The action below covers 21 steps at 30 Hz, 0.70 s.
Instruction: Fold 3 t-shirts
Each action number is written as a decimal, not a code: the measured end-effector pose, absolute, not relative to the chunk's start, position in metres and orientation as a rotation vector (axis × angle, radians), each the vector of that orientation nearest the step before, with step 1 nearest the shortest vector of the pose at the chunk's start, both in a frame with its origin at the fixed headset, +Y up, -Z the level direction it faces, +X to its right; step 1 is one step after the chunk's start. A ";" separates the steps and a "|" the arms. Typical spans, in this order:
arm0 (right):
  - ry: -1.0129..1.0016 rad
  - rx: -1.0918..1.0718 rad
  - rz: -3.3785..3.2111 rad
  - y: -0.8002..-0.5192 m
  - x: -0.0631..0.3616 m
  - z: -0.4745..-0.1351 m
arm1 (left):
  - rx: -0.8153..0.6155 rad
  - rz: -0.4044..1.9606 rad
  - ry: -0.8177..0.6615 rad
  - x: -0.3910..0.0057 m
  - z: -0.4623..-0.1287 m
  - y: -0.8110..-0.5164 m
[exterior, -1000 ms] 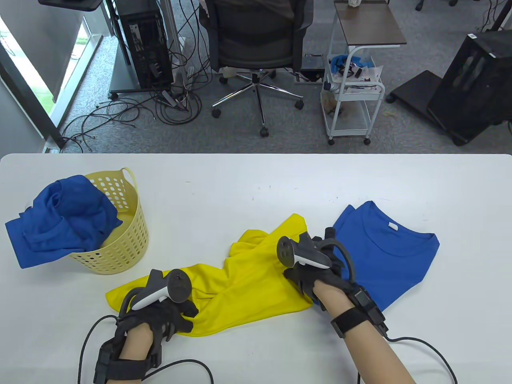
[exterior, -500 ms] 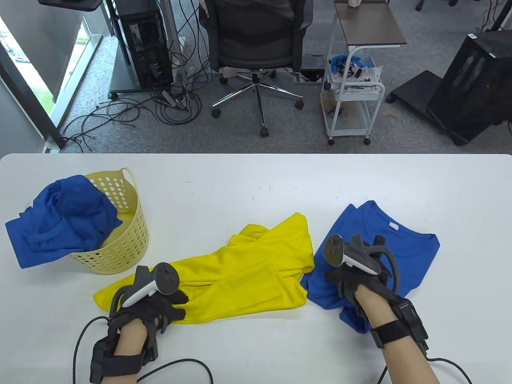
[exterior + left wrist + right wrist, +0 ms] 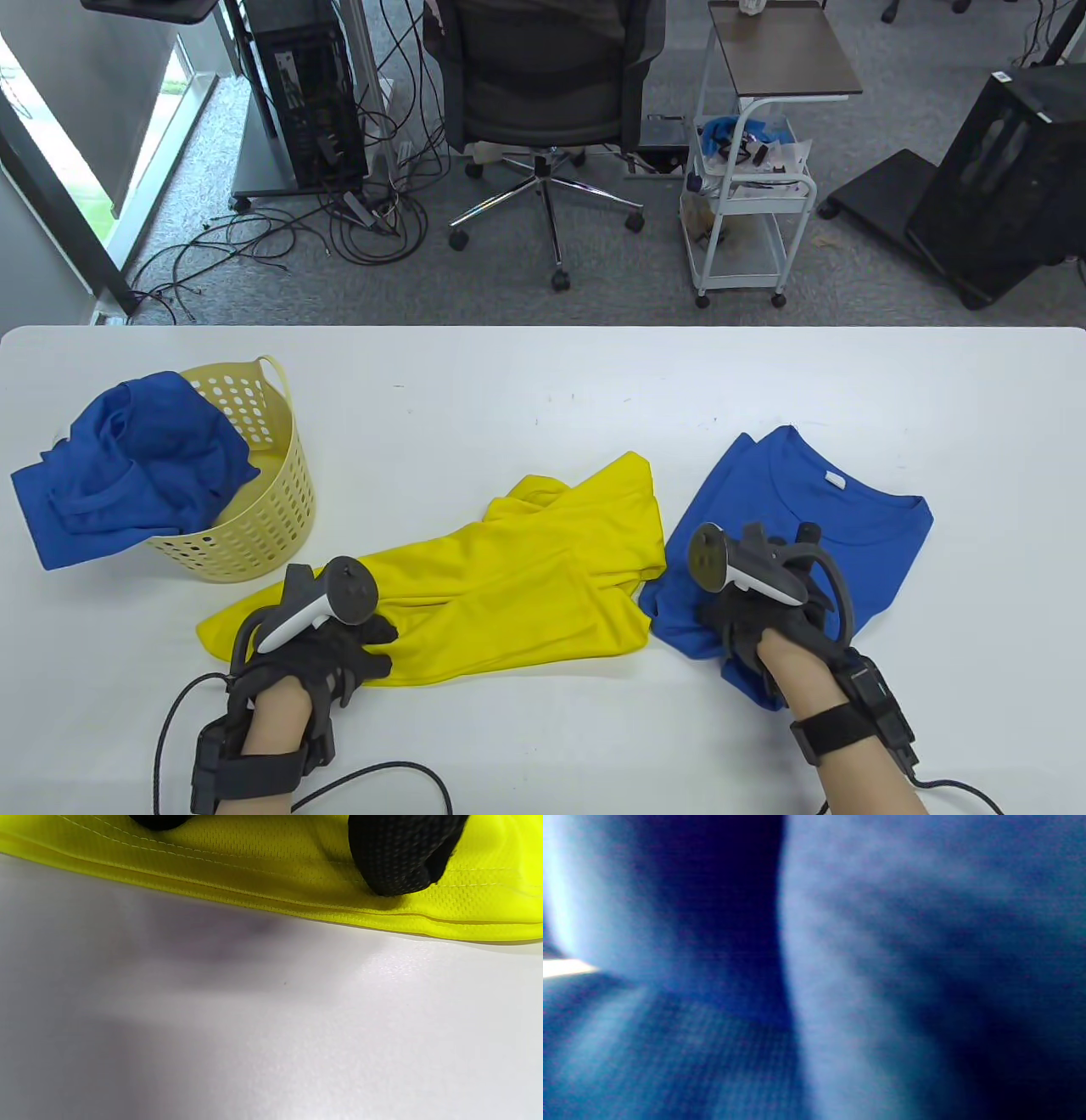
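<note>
Two hands work: the left hand [image 3: 327, 654] presses fingers [image 3: 398, 857] onto the crumpled yellow mesh t-shirt [image 3: 509, 586], probably anchoring it; beside it, the right hand [image 3: 759, 615] rests on the folded blue cotton t-shirt [image 3: 814, 526], fingers indiscernible.

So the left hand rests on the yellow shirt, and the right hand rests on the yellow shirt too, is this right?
Not quite. In the table view the left hand rests on the yellow shirt, but the right hand rests on the blue shirt beside it.
</note>
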State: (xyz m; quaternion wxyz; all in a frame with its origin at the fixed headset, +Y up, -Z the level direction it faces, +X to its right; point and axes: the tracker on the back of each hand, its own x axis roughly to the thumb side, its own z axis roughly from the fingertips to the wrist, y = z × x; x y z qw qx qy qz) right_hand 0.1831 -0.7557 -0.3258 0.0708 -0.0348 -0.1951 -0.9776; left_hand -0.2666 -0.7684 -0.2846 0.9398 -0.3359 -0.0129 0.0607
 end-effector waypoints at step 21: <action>-0.587 -0.019 -2.805 -0.756 0.240 -0.304 | -0.683 0.120 -0.023 -0.266 -0.283 -0.768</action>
